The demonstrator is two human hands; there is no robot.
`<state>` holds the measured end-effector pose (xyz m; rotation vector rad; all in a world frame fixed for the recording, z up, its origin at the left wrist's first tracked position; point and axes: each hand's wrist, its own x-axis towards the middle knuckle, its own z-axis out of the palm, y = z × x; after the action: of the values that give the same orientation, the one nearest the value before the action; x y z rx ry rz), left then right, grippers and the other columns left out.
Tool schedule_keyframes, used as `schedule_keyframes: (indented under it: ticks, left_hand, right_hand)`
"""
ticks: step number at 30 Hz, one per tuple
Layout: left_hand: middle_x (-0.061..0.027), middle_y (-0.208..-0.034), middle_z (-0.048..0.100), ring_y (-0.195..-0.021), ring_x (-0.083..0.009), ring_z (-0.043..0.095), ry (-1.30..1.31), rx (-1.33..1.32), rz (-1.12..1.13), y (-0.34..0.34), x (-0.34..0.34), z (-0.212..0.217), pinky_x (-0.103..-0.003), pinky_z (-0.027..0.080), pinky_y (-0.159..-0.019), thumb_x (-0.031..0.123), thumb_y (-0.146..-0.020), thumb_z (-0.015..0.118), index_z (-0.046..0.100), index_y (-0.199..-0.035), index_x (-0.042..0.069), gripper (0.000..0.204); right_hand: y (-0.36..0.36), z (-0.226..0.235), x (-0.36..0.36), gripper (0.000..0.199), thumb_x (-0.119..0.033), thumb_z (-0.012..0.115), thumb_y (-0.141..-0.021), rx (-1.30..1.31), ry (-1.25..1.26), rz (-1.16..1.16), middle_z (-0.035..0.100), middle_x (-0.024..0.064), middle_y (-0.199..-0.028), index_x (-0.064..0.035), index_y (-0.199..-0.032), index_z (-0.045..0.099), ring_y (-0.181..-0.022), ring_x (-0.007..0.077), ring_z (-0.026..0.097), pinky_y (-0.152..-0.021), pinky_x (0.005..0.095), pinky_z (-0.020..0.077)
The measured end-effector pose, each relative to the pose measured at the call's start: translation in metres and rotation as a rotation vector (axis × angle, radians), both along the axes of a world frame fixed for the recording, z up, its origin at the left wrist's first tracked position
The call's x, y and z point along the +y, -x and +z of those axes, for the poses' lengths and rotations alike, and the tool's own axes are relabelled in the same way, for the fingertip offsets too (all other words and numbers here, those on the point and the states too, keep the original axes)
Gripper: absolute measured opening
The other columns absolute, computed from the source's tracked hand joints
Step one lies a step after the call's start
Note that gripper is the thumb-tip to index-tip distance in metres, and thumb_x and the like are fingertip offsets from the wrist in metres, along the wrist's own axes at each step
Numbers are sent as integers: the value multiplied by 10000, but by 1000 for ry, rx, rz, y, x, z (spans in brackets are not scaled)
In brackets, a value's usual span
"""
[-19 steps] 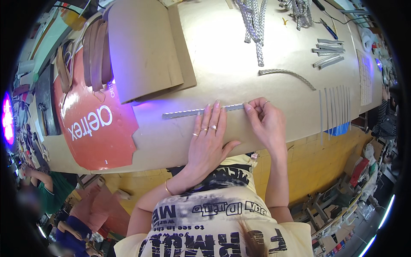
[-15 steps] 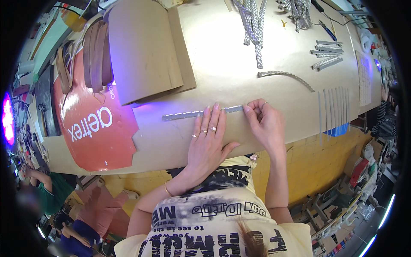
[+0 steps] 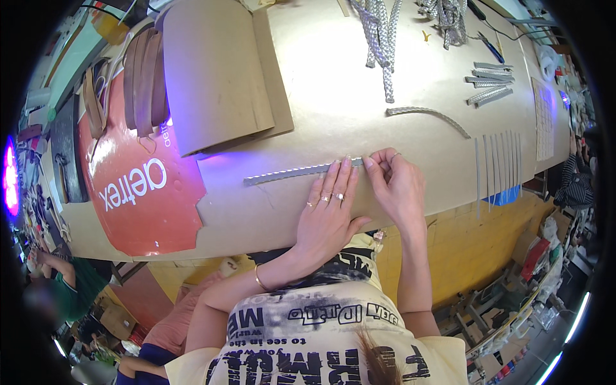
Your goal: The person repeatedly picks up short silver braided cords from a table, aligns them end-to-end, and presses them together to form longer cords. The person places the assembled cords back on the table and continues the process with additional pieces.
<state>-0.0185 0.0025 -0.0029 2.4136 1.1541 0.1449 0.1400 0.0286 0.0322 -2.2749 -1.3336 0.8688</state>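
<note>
A narrow grey strip with a silvery braided edge [image 3: 282, 173] lies nearly straight across the table in front of me. My left hand [image 3: 330, 208] is open and flat, its fingertips pressing on the strip near its right end. At that end my right hand [image 3: 399, 189] is closed, thumb and forefinger pinching the tip; the other fingers curl inward. Beyond my right hand lies a curved braided strip [image 3: 431, 114], apart from both hands. The part of the grey strip under my left fingertips is hidden.
Braided silver bundles [image 3: 378, 32] lie at the back. Short braided pieces [image 3: 491, 80] and thin grey strips [image 3: 499, 163] rest on the right, the latter overhanging the edge. A folded brown cardboard [image 3: 215, 77], red sheet [image 3: 144, 212] and brown straps [image 3: 144, 80] occupy the left.
My left hand has slid right along the strip, closer to my right hand, which has stayed at the end. At lower left, a person in pink trousers has moved nearer.
</note>
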Motion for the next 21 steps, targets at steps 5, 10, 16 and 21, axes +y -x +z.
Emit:
schedule_keyframes:
  ticks: [5, 10, 16, 21]
  left_hand:
    - [-207, -1592, 257, -1490, -335, 223, 5, 5, -5, -3, 2, -3, -460, 173, -1208, 569, -853, 639, 312, -1512, -19, 942]
    - [-210, -1585, 273, -1491, -333, 222, -29, 43, -31, -2, 3, -1, -465, 158, -1213, 590, -856, 624, 332, -1502, -23, 937]
    - [-208, -1587, 268, -1491, -337, 222, -37, 63, -37, -3, 4, -1, -468, 154, -1215, 602, -858, 614, 334, -1502, -21, 938]
    - [-206, -1590, 263, -1490, -338, 226, -37, 79, -43, -3, 3, 0, -467, 157, -1215, 609, -857, 610, 329, -1505, -19, 944]
  right_hand:
    - [1, -6, -5, 210, -245, 672, -919, 25, -58, -35, 627, 75, -601, -44, -858, 678, -507, 217, 584, -523, 348, 434]
    - [5, -15, -11, 195, -231, 678, -918, 155, -188, -128, 636, 58, -608, -41, -872, 683, -482, 154, 561, -499, 304, 417]
    - [5, -12, -10, 185, -218, 677, -922, 68, -143, -104, 636, 51, -606, -42, -865, 677, -493, 154, 573, -509, 304, 429]
    - [7, -8, -6, 182, -215, 677, -922, 43, -111, -94, 637, 56, -605, -44, -860, 671, -493, 174, 581, -514, 309, 436]
